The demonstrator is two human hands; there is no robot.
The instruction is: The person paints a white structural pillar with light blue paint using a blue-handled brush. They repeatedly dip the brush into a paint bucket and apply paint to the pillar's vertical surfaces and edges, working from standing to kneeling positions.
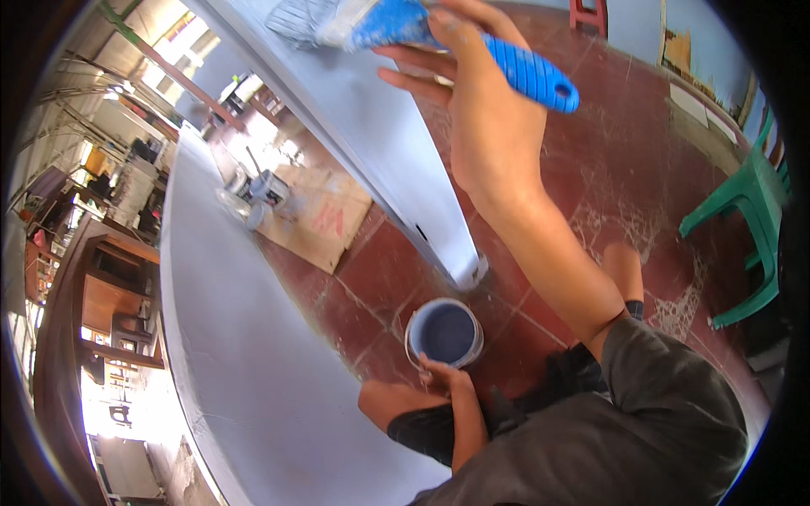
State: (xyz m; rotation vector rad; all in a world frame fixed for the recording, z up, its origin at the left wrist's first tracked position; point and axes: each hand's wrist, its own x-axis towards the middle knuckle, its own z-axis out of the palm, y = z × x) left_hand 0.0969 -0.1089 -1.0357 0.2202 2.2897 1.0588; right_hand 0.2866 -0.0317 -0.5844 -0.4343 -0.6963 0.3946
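Right hand: the right hand is raised near the top of the view, fingers and thumb wrapped around the handle of a paintbrush.
Paintbrush: wide and flat, with a bright blue ribbed handle that sticks out past the palm to the right, a pale metal band, and grey-white bristles that splay to the left. The bristles lie against the grey panel.
Grey panel: a long narrow board coated in pale blue-grey paint, running from the top of the view down to an end just above the paint can.
Left hand: the left hand is low in the view, fingers closed on the near rim of the paint can.
Paint can: small and round, open, with a pale rim and blue-grey paint inside. It sits on the red floor, just beside the person's knee.
Large board: a second, wider grey-painted surface curves along the left.
Surroundings: a green plastic chair stands at the right; a sheet of cardboard bearing more cans lies farther back.
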